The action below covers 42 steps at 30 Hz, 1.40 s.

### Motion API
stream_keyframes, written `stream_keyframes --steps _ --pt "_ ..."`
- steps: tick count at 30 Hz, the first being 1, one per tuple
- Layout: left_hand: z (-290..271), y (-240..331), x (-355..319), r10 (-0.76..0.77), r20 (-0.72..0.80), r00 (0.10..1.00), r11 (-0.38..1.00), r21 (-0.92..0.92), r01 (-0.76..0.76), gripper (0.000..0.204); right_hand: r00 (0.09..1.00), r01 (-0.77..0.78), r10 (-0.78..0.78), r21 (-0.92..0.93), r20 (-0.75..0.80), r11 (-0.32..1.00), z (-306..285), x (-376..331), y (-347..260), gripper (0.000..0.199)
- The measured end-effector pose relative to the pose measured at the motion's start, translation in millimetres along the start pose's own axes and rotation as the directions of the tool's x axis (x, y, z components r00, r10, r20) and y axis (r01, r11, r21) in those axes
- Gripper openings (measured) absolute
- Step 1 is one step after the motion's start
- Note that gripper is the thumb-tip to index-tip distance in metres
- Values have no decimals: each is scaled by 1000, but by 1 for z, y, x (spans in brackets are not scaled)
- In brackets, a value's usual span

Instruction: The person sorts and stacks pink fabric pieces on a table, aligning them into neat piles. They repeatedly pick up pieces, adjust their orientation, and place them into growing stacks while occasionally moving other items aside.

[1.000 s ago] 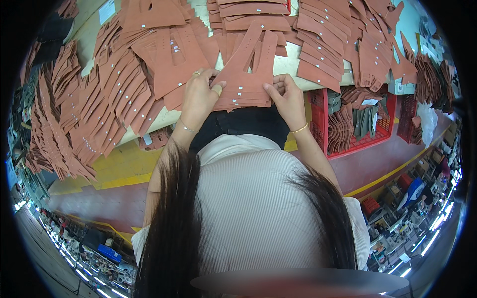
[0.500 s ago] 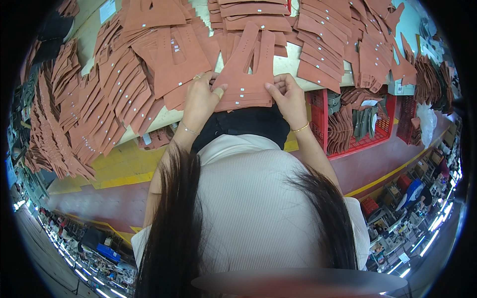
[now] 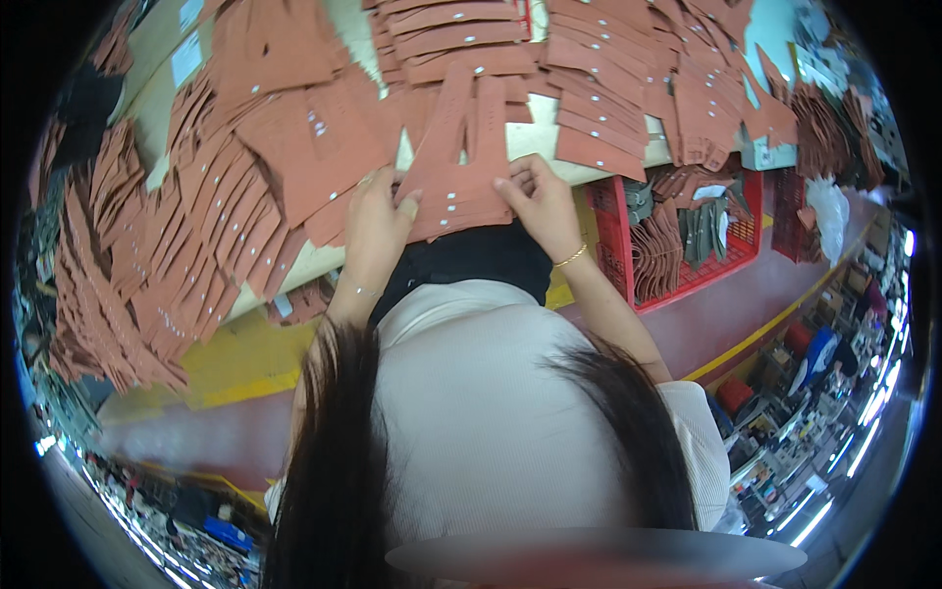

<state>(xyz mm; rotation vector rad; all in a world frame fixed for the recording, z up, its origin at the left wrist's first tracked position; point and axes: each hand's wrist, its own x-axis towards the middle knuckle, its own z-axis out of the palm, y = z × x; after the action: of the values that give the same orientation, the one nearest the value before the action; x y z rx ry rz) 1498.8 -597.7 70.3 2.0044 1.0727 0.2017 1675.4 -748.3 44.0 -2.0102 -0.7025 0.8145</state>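
A small stack of reddish-brown leather-like cut pieces (image 3: 457,188), each with two prongs pointing away from me, lies at the near table edge in front of my waist. Small white stickers show on its near part. My left hand (image 3: 381,218) grips the stack's left edge, thumb on top and fingers partly hidden beneath. At the right edge my right hand (image 3: 535,199) pinches the same stack between thumb and curled fingers. Left of it, close to my left hand, lies a pile of similar pieces (image 3: 329,147) with their edges overlapping.
Overlapping rows of matching pieces (image 3: 221,201) cover the table's left, with more rows (image 3: 599,88) at the far right. Below the table edge on the right stands a red plastic crate (image 3: 677,291) holding brown and green pieces. A clear plastic bag (image 3: 829,218) hangs beyond it.
The view has shifted, so the table and hands appear further left. Both hands keep their hold, and the near edges of the stacked pieces lie closer together, with fewer stickers showing.
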Motion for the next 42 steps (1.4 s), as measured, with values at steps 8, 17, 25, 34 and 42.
stream_keyframes --steps 8,17,25,34,42 --pt "-2 1 7 -99 65 993 995 6 99 22 999 -38 37 40 38 998 -3 0 -3 26" --pt "-3 10 -1 15 -18 1000 991 133 -12 25 998 -30 29 7 63 1000 -5 2 0 29" --pt "-5 -9 9 -236 239 942 888 -340 309 25 995 -72 72 8 73 997 -6 2 -3 29" --pt "-3 -6 8 -143 292 946 844 -464 271 28 997 -40 38 30 65 999 -6 2 -2 29" --pt "-1 -11 12 -218 333 917 838 -419 351 28 997 -69 65 90 52 994 -5 0 -1 25"
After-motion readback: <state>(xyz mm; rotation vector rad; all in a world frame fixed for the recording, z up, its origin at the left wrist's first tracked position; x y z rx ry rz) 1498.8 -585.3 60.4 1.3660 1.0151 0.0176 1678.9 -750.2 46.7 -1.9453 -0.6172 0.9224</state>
